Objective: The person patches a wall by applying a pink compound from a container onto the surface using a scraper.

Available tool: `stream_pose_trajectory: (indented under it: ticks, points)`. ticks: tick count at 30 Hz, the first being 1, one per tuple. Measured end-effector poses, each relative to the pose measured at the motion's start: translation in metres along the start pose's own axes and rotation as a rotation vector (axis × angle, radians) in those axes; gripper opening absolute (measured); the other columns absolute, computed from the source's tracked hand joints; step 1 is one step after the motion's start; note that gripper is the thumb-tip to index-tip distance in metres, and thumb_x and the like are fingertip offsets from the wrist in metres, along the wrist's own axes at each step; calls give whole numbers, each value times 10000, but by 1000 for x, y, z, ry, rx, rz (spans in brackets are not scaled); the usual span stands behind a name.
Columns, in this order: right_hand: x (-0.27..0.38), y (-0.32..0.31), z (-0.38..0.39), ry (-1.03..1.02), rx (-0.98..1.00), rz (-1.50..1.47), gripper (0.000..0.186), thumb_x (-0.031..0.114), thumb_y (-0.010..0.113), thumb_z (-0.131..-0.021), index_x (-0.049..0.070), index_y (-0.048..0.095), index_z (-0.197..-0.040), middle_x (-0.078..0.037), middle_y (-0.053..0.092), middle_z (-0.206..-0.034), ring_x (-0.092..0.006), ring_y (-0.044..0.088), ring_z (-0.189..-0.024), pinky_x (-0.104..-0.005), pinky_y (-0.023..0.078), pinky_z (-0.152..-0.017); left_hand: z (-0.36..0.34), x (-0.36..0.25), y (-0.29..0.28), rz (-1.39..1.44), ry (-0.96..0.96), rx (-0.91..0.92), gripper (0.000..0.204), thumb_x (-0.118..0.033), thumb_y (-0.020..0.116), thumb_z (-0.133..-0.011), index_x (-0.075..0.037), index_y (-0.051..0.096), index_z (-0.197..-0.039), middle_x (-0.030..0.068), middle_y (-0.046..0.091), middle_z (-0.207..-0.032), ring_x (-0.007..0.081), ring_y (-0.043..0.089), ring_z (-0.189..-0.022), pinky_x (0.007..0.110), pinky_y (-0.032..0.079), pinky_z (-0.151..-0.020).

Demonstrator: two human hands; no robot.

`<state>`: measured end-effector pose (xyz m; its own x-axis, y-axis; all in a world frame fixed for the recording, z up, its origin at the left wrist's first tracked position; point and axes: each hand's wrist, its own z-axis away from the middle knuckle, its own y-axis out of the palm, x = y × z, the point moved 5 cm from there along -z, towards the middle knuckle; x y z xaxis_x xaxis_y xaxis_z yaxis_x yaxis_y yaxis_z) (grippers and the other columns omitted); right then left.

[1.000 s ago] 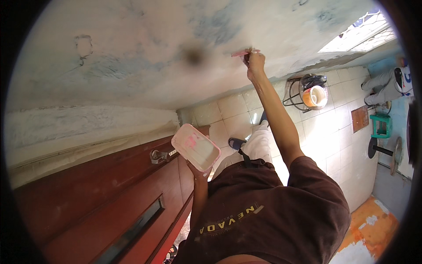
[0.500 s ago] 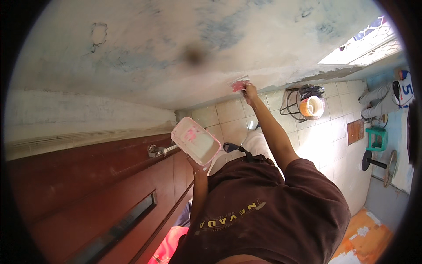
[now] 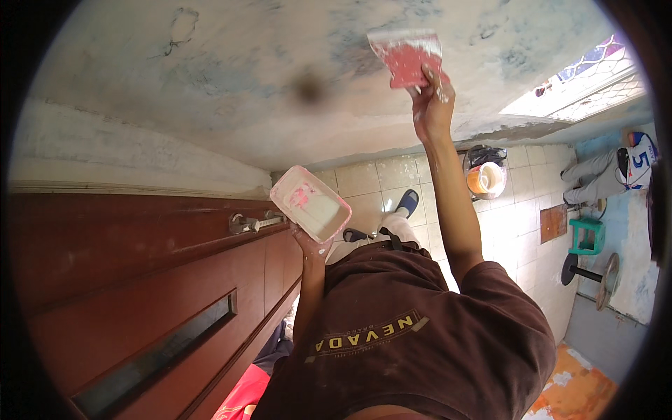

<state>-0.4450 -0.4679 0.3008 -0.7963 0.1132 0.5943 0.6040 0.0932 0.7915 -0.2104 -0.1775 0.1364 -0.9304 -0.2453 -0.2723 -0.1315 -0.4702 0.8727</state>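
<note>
My right hand [image 3: 434, 108] is raised high, its fingers wrapped round a flat red putty spreader [image 3: 407, 61] with white paste smeared along its far edge. The spreader is at the whitish, blue-patched wall [image 3: 245, 105]; whether its edge touches I cannot tell. Lower and to the left, my left hand [image 3: 313, 245] grips the near end of a rectangular pink-rimmed tub [image 3: 285, 183], with most of its fingers hidden beneath. White paste [image 3: 320, 215] lies in the tub, and pink shows through at its far end.
A brown door with a metal handle [image 3: 245, 223] stands close by the tub. Beyond my right arm, an orange-and-white bucket [image 3: 484, 180] sits by a black bag. A green stool [image 3: 586, 236] and another person [image 3: 616, 168] are at far right, below a grilled window [image 3: 584, 82].
My right hand has moved the spreader up the wall from near its foot. The tub stays in my left hand, slightly higher in view. Both my feet now show.
</note>
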Motion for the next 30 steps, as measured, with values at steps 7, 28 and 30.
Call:
stream_pose_trajectory:
  ticks: [7,28,30]
  points:
    - [-175,-161,32,629,-311,-9,140,36,459,-960,-22,581,-996,-218,690,-1073,-220,692,-865,-328,606,-822,6,-4,-10,-7,8,21,595,-491,539,-951,-138,484,-1427,153,572,-1371,418,556,-1246,611,479,-1015]
    - [-218,-135,53,893,-268,-202,377,10,360,-945,-191,551,-1200,-227,658,-1028,-198,667,-841,-244,592,-734,11,-8,8,-165,86,43,568,-532,518,-968,-164,506,-1401,55,604,-1335,288,602,-1213,537,497,-1028]
    - [-248,-188,14,987,-293,-584,420,-10,312,-932,-236,479,-1245,-327,621,-1199,-299,671,-1007,-317,612,-848,2,8,25,-139,-18,79,543,-543,522,-972,-172,535,-1368,22,612,-1310,267,612,-1188,493,495,-1033]
